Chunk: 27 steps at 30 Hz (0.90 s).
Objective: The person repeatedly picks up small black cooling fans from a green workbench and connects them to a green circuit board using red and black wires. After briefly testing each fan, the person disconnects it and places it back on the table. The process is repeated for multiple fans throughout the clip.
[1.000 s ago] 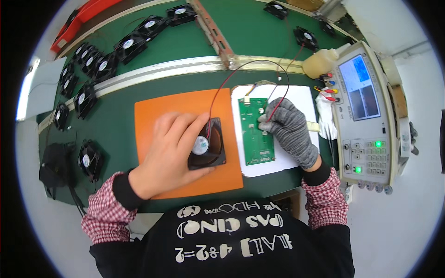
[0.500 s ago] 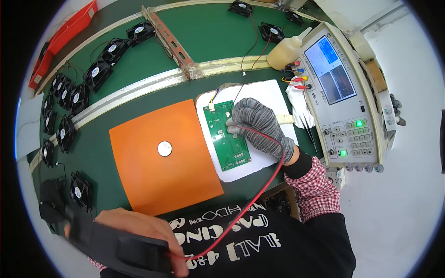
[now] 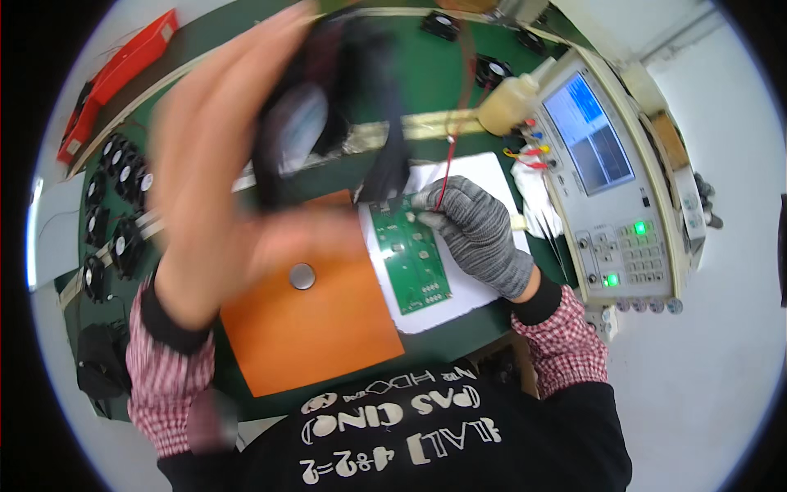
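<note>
My left hand [image 3: 197, 164], bare and smeared by motion, is raised high on the left and holds a black cooling fan [image 3: 332, 123] with a round pale label. The fan blocks part of the workbench behind it. My right hand [image 3: 482, 238], in a grey knitted glove, is closed in a pinch on the fan's red wire [image 3: 445, 176] over the upper part of a green circuit board [image 3: 414, 266]. The wire's end is hidden by the fingers. Under the board lies a white pad [image 3: 467, 305].
On the left is an orange sheet [image 3: 303, 353] bearing a round silvery disc [image 3: 302, 276]. A test instrument [image 3: 631, 205] with a lit screen stands right, beside a yellowish bottle [image 3: 507, 105] and tweezers [image 3: 556, 246]. Several fans [image 3: 125, 246] lie far left; a red bin [image 3: 131, 53] sits behind.
My left hand has swung the fan from the lower left up and forward across the bench. The red wire now runs upward from my right hand, which stays at the board.
</note>
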{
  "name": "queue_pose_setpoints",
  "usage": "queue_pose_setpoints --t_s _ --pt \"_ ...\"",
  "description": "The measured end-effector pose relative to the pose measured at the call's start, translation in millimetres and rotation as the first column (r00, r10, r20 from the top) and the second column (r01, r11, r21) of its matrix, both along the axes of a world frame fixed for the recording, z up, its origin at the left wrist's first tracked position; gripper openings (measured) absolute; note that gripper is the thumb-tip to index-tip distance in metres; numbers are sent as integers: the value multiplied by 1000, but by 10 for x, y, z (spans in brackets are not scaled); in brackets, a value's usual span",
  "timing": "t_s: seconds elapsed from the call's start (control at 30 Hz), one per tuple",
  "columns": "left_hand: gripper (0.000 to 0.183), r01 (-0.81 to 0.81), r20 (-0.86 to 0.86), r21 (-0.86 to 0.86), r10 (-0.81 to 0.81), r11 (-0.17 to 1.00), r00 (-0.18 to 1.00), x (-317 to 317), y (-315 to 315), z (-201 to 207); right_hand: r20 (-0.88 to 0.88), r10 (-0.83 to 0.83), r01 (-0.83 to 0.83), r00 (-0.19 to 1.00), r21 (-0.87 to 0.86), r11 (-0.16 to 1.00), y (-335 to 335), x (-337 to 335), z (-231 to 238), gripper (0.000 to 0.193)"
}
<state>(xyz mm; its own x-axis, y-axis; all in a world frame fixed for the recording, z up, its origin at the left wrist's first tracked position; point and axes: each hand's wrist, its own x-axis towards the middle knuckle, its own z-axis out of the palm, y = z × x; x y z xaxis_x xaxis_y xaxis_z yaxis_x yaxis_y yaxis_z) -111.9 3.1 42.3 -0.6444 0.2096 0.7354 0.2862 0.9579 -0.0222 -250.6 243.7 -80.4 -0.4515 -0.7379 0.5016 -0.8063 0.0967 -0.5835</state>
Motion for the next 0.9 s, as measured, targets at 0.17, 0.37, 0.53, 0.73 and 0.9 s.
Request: queue_pose_setpoints --t_s 0.17,0.37,0.53,0.73,0.9 --pt "70 -342 71 131 335 931 940 -1295 -1121 -586 -327 125 -12 937 328 945 -143 -78 112 36" --pt "93 -501 456 -10 450 865 768 -1830 -2200 -1514 -19 -154 153 988 -45 987 -22 -234 102 39" --pt "71 -549 477 -54 505 834 719 -1337 -1533 -950 -283 -136 182 949 143 973 -106 -260 302 76" --pt "66 145 98 287 -180 947 979 -165 220 -199 698 361 -264 619 -248 932 -117 350 384 106" --pt "38 -168 -261 6 163 986 951 398 -101 19 818 360 -472 449 -125 873 186 611 418 42"
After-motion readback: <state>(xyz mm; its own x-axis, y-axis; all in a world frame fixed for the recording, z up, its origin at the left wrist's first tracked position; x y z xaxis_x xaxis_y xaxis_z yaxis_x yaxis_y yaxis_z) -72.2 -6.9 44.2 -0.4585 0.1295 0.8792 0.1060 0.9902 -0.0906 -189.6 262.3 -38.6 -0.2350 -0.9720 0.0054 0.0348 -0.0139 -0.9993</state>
